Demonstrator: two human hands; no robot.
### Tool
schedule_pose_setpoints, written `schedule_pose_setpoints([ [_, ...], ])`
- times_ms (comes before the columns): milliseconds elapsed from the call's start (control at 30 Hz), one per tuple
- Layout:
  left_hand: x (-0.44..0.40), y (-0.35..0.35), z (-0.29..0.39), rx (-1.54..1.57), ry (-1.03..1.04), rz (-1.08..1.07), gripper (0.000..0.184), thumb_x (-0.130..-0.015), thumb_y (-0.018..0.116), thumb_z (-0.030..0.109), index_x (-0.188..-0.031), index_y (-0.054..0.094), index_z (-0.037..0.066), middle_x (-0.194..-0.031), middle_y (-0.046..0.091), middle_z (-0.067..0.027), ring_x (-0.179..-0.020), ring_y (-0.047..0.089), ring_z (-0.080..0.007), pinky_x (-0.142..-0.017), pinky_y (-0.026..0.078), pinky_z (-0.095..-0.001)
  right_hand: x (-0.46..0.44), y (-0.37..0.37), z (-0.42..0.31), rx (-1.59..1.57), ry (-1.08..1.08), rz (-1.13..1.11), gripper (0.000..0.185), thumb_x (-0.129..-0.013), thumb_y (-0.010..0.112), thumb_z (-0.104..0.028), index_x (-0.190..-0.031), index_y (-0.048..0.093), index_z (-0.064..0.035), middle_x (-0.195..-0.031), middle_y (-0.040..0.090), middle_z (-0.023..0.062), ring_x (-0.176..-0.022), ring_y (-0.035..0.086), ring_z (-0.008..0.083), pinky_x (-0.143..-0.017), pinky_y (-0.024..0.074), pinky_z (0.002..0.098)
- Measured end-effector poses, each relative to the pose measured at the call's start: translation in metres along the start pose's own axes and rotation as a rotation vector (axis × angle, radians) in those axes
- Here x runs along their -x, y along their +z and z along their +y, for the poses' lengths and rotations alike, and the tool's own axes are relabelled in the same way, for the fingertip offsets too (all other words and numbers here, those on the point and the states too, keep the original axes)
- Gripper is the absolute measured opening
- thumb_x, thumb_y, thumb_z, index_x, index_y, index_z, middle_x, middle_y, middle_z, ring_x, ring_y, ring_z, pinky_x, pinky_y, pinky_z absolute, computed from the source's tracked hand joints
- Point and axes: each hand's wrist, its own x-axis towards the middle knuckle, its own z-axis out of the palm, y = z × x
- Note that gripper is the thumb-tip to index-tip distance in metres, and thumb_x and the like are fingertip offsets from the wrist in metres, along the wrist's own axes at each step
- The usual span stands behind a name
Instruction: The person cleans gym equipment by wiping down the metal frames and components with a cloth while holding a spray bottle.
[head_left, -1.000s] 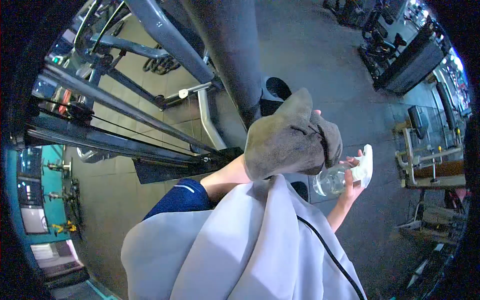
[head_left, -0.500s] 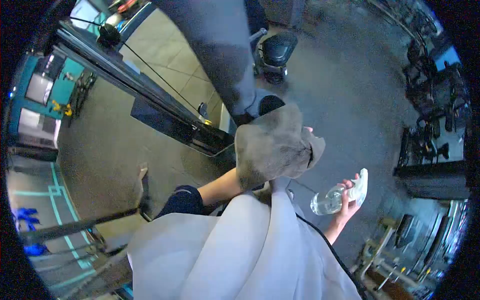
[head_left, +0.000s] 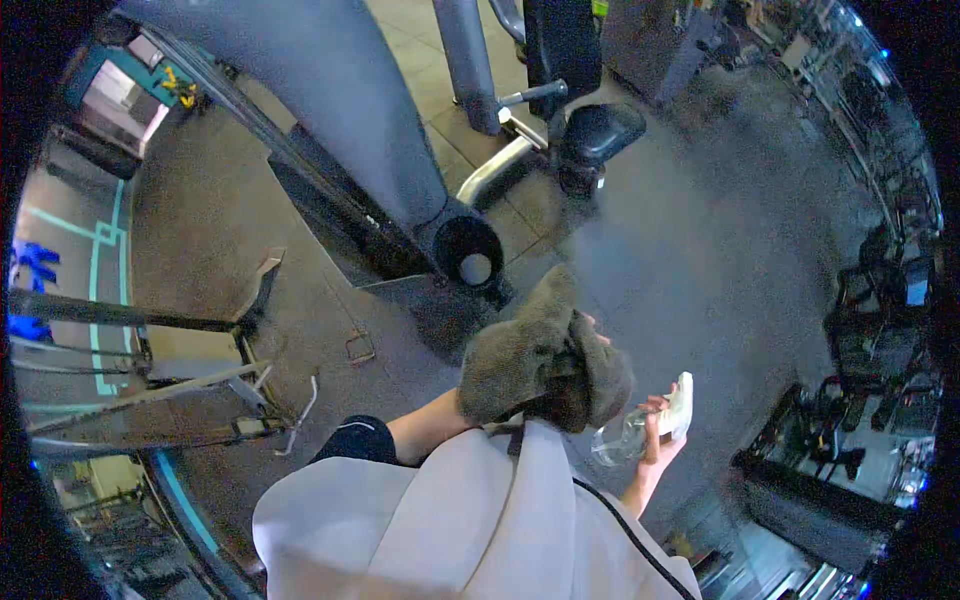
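Note:
A dark grey-brown cloth (head_left: 510, 365) is bunched over my left hand (head_left: 592, 326), in front of my body. Only a bit of the fingers shows at its right edge; the rest is hidden beneath the fabric. To the right, my right hand (head_left: 658, 440) is wrapped round the neck of a clear spray bottle (head_left: 620, 440). Its white spray head (head_left: 682, 405) points up and the bottle lies tilted to the left. Just beyond the cloth stands a grey machine column (head_left: 385, 130) with a round black cup holder (head_left: 468, 250) at its lower end.
A black padded seat (head_left: 605, 132) belongs to the machine ahead. A metal frame (head_left: 150, 430) and a handle (head_left: 300, 415) are on my left. Racks and benches (head_left: 820, 500) line the right side. Dark floor (head_left: 690, 250) lies between them.
My view has shifted, bringing the machine column and seat more fully into sight. The cloth has come down and away from the column's end, its folds now bunched differently. The spray bottle stays in my right hand.

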Motion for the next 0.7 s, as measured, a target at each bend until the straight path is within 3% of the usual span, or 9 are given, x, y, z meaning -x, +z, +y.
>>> schedule_pose_setpoints([
  [33, -0.009, 0.006, 0.003, -0.195, 0.088, 0.031, 0.046, -0.090, 0.054, 0.015, -0.130, 0.035, 0.002, -0.124, 0.048, -0.0156, -0.117, 0.047, -0.0217, -0.104, 0.035, -0.0359, -0.013, 0.003, -0.002, -0.022, -0.019, -0.027, 0.067, -0.072, 0.072, -0.013, -0.130, 0.043, 0.0044, -0.099, 0.061, 0.0115, -0.084, 0.060, 0.0183, -0.078, 0.0466, 0.0312],
  [167, -0.057, -0.020, 0.014, -0.025, 0.155, 0.108, 0.045, -0.090, 0.055, 0.017, -0.128, 0.037, 0.002, -0.121, 0.050, -0.0154, -0.114, 0.048, -0.0210, -0.100, 0.039, -0.0349, -0.075, -0.002, -0.003, 0.035, -0.013, -0.128, 0.066, -0.071, 0.072, -0.014, -0.129, 0.045, 0.0017, -0.100, 0.061, 0.0113, -0.085, 0.061, 0.0186, -0.079, 0.0461, 0.0303],
  [267, -0.106, -0.028, 0.039, -0.197, 0.181, -0.101, 0.044, -0.090, 0.054, 0.023, -0.124, 0.038, 0.001, -0.113, 0.056, -0.0173, -0.108, 0.054, -0.0269, -0.095, 0.043, -0.0382, -0.126, 0.003, -0.019, 0.038, -0.015, -0.142, 0.070, -0.071, 0.070, -0.017, -0.130, 0.040, 0.0044, -0.098, 0.058, 0.0107, -0.085, 0.059, 0.0186, -0.081, 0.0456, 0.0321],
  [333, -0.133, -0.028, 0.048, -0.617, 0.425, 0.022, 0.041, -0.089, 0.057, 0.027, -0.119, 0.045, 0.002, -0.102, 0.059, -0.0137, -0.093, 0.060, -0.0249, -0.085, 0.048, -0.0362, -0.166, 0.004, -0.024, 0.043, -0.103, -0.206, 0.071, -0.071, 0.071, -0.018, -0.131, 0.039, 0.0045, -0.098, 0.058, 0.0105, -0.085, 0.059, 0.0184, -0.080, 0.0460, 0.0322],
  [500, -0.131, -0.018, 0.071, -0.826, 0.450, 0.300, 0.037, -0.088, 0.058, 0.025, -0.116, 0.047, 0.003, -0.102, 0.059, -0.0120, -0.095, 0.058, -0.0223, -0.084, 0.047, -0.0339, -0.232, 0.039, -0.043, -0.002, -0.121, -0.305, 0.073, -0.072, 0.073, -0.021, -0.131, 0.039, 0.0039, -0.098, 0.059, 0.0100, -0.083, 0.061, 0.0190, -0.079, 0.0474, 0.0341],
  [700, -0.119, -0.001, 0.112, -1.123, 0.482, 0.742, 0.033, -0.086, 0.059, 0.021, -0.113, 0.052, 0.004, -0.103, 0.057, -0.0093, -0.097, 0.054, -0.0184, -0.083, 0.046, -0.0303, -0.296, 0.112, -0.033, 0.056, -0.137, -0.618, 0.059, -0.074, 0.072, -0.016, -0.125, 0.048, 0.0031, -0.098, 0.060, 0.0095, -0.085, 0.060, 0.0162, -0.076, 0.0476, 0.0292],
])
